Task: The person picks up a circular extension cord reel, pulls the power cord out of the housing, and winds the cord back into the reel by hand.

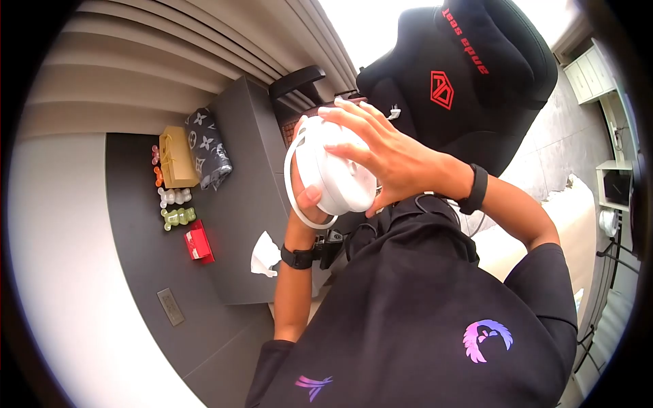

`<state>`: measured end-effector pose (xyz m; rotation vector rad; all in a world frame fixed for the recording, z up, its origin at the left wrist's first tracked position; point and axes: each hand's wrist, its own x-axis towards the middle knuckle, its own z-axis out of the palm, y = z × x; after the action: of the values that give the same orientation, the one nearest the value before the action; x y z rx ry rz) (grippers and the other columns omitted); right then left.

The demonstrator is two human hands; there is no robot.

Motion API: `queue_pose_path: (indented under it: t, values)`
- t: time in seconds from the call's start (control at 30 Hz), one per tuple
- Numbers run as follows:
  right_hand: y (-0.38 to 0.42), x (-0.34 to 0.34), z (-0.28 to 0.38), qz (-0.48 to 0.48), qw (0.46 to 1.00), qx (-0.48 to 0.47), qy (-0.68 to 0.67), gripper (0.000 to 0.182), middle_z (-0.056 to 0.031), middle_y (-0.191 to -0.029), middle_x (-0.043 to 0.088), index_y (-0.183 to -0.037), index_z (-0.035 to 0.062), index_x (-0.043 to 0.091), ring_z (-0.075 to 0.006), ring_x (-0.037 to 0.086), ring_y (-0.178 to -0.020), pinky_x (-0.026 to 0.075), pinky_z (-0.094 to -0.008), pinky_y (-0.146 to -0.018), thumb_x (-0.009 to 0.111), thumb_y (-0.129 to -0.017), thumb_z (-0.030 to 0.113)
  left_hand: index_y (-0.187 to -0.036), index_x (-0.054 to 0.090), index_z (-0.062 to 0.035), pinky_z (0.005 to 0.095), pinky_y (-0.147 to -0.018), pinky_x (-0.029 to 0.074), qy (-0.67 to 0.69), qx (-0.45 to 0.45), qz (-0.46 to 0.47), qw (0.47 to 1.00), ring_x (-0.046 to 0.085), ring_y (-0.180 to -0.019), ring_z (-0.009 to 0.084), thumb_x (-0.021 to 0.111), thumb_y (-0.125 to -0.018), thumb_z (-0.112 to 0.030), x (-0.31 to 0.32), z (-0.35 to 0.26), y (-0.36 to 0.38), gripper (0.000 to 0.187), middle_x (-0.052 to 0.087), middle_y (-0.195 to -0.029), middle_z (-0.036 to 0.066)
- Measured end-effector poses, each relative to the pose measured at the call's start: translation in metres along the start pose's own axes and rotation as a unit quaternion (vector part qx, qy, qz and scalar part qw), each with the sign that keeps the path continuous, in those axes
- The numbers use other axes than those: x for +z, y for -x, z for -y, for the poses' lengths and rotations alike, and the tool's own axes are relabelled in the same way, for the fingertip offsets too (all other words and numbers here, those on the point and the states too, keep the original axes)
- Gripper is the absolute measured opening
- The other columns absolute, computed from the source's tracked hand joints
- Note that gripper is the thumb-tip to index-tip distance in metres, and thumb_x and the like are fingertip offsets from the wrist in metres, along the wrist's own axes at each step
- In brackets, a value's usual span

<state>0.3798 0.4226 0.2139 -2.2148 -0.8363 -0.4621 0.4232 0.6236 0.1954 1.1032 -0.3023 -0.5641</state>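
Note:
A white rounded device (343, 177) with a thin white hoop (288, 178) along one side is held up in front of my body; its exact kind is not clear. My left hand (306, 194) grips it from the left, thumb across the near face and the other fingers mostly behind it. Over its upper right side curves my right hand (384, 156), with fingers bent across the top and the thumb low at the edge. Just beyond my right fingers shows a small white plug (394, 111).
A black chair (462, 81) stands ahead. On the left, a dark grey cabinet (252, 197) bears a patterned dark pouch (207, 149), a tan box (178, 158), several bear figurines (178, 217), a red box (198, 241) and a white tissue (264, 255). Beige curtains (170, 61) hang behind.

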Motion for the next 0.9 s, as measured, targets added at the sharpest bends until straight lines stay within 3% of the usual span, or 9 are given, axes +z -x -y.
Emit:
queue_pose_path:
  t: [0.17,0.27,0.33,0.4,0.47,0.53,0.63,0.8,0.9]
  values:
    - [-0.003,0.013,-0.01,-0.104,0.978,0.007,-0.18,0.092,-0.0218,-0.151,0.023,-0.144,0.0079,0.032,-0.0404,0.034,-0.136,0.044,-0.054,-0.101,0.082,-0.072,0.035,-0.153,0.015,-0.008,0.0436,-0.106,0.041,-0.065,0.072,0.008,0.995,0.045,-0.13,0.0313,0.078,-0.062,-0.053,0.019,-0.011,0.001,0.119,0.039,-0.142,0.016]
    - [-0.006,0.011,0.004,-0.006,0.777,0.405,-0.481,0.086,-0.0278,-0.14,0.041,-0.144,-0.0015,0.033,-0.0447,0.057,-0.113,0.057,-0.0471,-0.082,0.062,-0.085,0.054,-0.153,0.016,-0.007,0.0432,-0.107,0.04,-0.247,0.168,0.056,0.953,0.044,-0.13,0.0318,0.08,-0.062,-0.055,-0.003,0.0,-0.001,0.122,0.038,-0.143,0.018]
    - [-0.007,0.001,-0.005,0.12,0.65,0.439,-0.609,0.092,-0.0294,-0.135,0.048,-0.143,-0.0043,0.035,-0.0399,0.067,-0.096,0.06,-0.0414,-0.07,0.025,-0.092,0.072,-0.153,0.017,-0.0053,0.0427,-0.106,0.04,-0.223,0.149,0.055,0.962,0.045,-0.13,0.0319,0.082,-0.061,-0.056,0.001,0.001,0.004,0.124,0.037,-0.144,0.019]
    - [-0.004,-0.01,-0.011,0.168,0.684,0.439,-0.558,0.096,-0.0294,-0.143,0.04,-0.146,-0.0016,0.03,-0.0424,0.059,-0.113,0.055,-0.0475,-0.086,0.045,-0.088,0.073,-0.153,0.017,-0.0053,0.0428,-0.106,0.04,-0.208,0.157,0.037,0.965,0.045,-0.13,0.0317,0.082,-0.061,-0.055,0.001,0.003,0.002,0.124,0.037,-0.144,0.019]
    - [0.007,0.008,-0.014,0.002,0.941,0.194,-0.277,0.102,-0.0278,-0.148,0.032,-0.148,0.0018,0.027,-0.0433,0.047,-0.125,0.046,-0.0499,-0.098,0.065,-0.078,0.065,-0.153,0.014,-0.0072,0.0445,-0.106,0.041,-0.138,0.115,0.011,0.984,0.044,-0.13,0.0324,0.078,-0.063,-0.053,0.007,-0.003,0.002,0.119,0.038,-0.143,0.018]
    - [0.006,0.011,-0.011,-0.05,0.996,0.021,-0.075,0.116,-0.0264,-0.151,0.025,-0.149,0.0039,0.022,-0.0435,0.036,-0.134,0.037,-0.0512,-0.107,0.079,-0.064,0.06,-0.153,0.013,-0.0081,0.0453,-0.106,0.041,-0.077,0.071,-0.01,0.994,0.045,-0.13,0.0327,0.075,-0.063,-0.053,0.01,-0.005,0.003,0.118,0.038,-0.142,0.018]
    - [-0.001,0.001,-0.008,-0.01,0.998,-0.054,-0.001,0.132,-0.0243,-0.15,0.025,-0.148,0.0069,0.02,-0.0452,0.03,-0.137,0.033,-0.0505,-0.11,0.09,-0.047,0.054,-0.152,0.014,-0.0094,0.0454,-0.105,0.044,-0.046,0.051,0.003,0.998,0.045,-0.13,0.0324,0.073,-0.063,-0.052,0.018,-0.007,0.006,0.115,0.039,-0.141,0.017]
    - [-0.001,0.022,-0.008,-0.026,0.958,0.123,-0.259,0.113,-0.0244,-0.145,0.031,-0.148,0.0042,0.021,-0.043,0.045,-0.127,0.042,-0.0528,-0.102,0.085,-0.065,0.046,-0.153,0.01,-0.0084,0.0448,-0.105,0.044,-0.098,0.076,0.002,0.992,0.046,-0.129,0.0327,0.075,-0.064,-0.052,0.021,-0.012,0.013,0.119,0.039,-0.142,0.017]
    - [-0.013,-0.004,0.003,0.108,0.762,0.352,-0.532,0.099,-0.0251,-0.143,0.036,-0.149,-0.0003,0.015,-0.0379,0.05,-0.123,0.048,-0.0459,-0.096,0.072,-0.082,0.046,-0.154,0.009,-0.0061,0.0442,-0.106,0.041,-0.179,0.147,0.01,0.973,0.045,-0.129,0.0328,0.078,-0.062,-0.055,0.008,0.0,0.017,0.125,0.039,-0.142,0.019]
